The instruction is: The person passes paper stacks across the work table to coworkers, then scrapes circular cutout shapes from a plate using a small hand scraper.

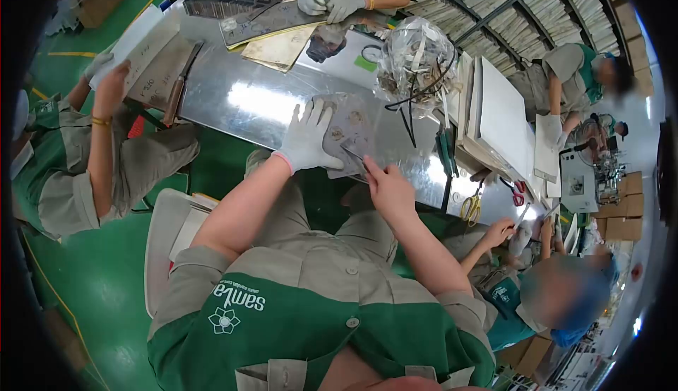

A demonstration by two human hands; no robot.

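The gray sheet (359, 119) lies flat at the near edge of the shiny table (219, 77). The left hand (308, 137), in a white glove, is spread flat on it, gripping nothing. The bare right hand (390, 192) holds a thin tool (352, 152), its tip at the sheet. Far right is a clear bag (413, 59). Near right are yellow scissors (471, 209) and red scissors (518, 195). At the far side, two gloved hands (326, 4) of another person touch a dark board (265, 27).

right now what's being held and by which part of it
The right hand holds a slim tool by its near end; the gloved left hand rests on a grey sheet.
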